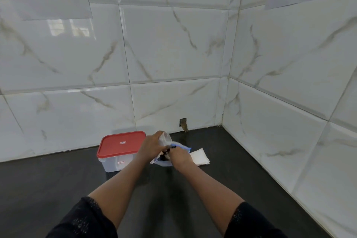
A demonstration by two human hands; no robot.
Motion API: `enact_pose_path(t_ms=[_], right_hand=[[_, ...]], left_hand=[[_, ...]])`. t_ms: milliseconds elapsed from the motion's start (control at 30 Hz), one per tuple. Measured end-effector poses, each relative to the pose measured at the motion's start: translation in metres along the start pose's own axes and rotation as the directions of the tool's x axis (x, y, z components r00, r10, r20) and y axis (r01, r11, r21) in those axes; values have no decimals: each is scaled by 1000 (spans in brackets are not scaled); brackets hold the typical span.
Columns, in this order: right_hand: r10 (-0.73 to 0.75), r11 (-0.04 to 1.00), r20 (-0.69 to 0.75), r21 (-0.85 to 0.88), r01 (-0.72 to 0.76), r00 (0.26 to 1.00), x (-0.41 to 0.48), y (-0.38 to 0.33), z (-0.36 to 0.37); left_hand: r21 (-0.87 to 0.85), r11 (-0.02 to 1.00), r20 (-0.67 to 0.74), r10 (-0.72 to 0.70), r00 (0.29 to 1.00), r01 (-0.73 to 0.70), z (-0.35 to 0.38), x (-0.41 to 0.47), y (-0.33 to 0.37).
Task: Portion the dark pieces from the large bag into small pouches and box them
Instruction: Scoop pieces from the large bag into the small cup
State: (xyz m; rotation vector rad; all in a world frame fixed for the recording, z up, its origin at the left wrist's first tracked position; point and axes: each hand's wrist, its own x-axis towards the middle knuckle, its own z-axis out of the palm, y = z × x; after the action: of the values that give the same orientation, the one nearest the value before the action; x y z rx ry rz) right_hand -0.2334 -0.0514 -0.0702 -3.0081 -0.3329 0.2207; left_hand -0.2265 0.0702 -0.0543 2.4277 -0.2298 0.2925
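Your left hand [153,146] grips a clear small pouch [165,139], right hand [178,155] pinches dark pieces [165,157] at the large bag [164,162] mouth, just right of the red-lidded box [119,150] on the far counter [58,189].

No text can be read: the small labels on the red lid [121,144] and on the box [116,163] (white rectangles) are too blurred.
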Motion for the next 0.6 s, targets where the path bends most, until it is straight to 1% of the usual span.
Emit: enact_pose_path(t_ms=[33, 67, 133, 267, 367, 433, 533, 600], right_hand=[[25, 999, 46, 20, -26, 999, -1, 0, 5], [47, 997, 58, 56, -50, 997, -3, 1, 10], [91, 985, 27, 143, -94, 995, -5, 0, 16], [195, 947, -11, 263, -185, 981, -5, -7, 15], [232, 923, -15, 319, -215, 972, -2, -9, 13], [226, 924, -6, 318, -213, 974, 2, -8, 14], [278, 884, 18, 387, -263, 960, 2, -7, 12], [307, 867, 40, 399, -297, 951, 2, -7, 10]], left_hand=[[12, 1000, 21, -7, 1000, 6, 5, -4, -3], [23, 1000, 37, -6, 999, 6, 10, -7, -5], [52, 999, 40, 15, 999, -17, 13, -10, -2], [81, 994, 12, 68, 998, -69, 10, -5, 4], [123, 988, 27, 93, 995, -95, 7, -4, 6], [135, 987, 35, 88, 996, -91, 8, -5, 7], [133, 989, 48, 64, 997, -70, 10, -7, 5], [133, 989, 45, 66, 997, -72, 12, -8, 3]])
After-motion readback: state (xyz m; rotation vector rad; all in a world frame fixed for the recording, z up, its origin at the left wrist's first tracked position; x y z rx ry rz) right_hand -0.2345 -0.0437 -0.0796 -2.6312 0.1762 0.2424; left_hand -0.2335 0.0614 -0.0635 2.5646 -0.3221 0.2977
